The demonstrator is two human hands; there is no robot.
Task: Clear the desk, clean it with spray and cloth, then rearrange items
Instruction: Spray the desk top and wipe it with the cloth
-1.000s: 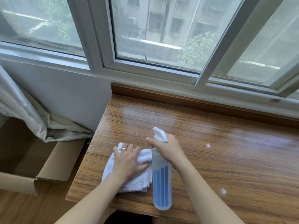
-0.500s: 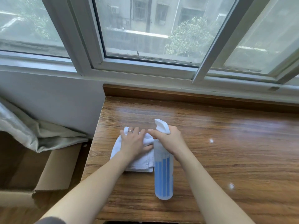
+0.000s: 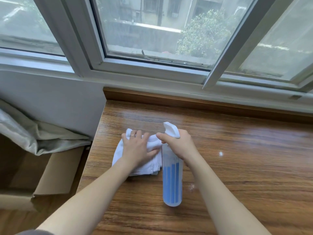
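At frame center the right hand grips the neck of the spray bottle, nozzle apparently aimed up-frame along the desk, while just left the left hand presses flat on the cloth touching the bottle.

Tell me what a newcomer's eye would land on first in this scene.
First, the spray bottle with blue stripes, gripped at its neck by the right hand in the middle of the wooden desk. Just left of it, the left hand presses on a folded white cloth. Behind the desk, a large window fills the upper part.
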